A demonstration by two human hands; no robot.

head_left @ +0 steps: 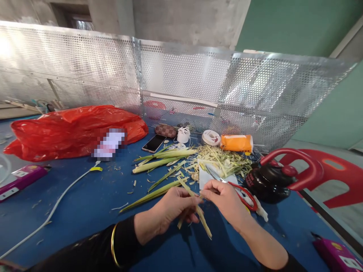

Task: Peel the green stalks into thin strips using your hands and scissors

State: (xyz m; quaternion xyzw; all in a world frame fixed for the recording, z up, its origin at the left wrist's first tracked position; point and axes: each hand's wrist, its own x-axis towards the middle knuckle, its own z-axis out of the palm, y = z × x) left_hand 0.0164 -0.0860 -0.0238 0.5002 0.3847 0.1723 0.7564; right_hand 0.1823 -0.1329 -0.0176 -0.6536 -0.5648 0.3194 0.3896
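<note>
My left hand (pixel 167 209) is closed on pale yellow-green plant strips. One long strip (pixel 204 223) slants down across its fingers, and a shorter end sticks out below them. Close beside it, my right hand (pixel 227 200) pinches with thumb and fingertips at the left fingers. What lies in that pinch is too small to make out. Just beyond the right hand lie scissors with red handles (pixel 253 204), their blades over a white sheet (pixel 203 177). Green leaf stalks (pixel 154 165) lie on the blue table (pixel 96 204) beyond my left hand.
A heap of plant scraps (pixel 235 160) lies before a tape roll (pixel 211 138) and orange packet (pixel 236 143). A black kettle (pixel 265 183) stands right, by a red chair (pixel 331 177). Left are a phone (pixel 154 143), red plastic bag (pixel 70 130) and white cable (pixel 61 200).
</note>
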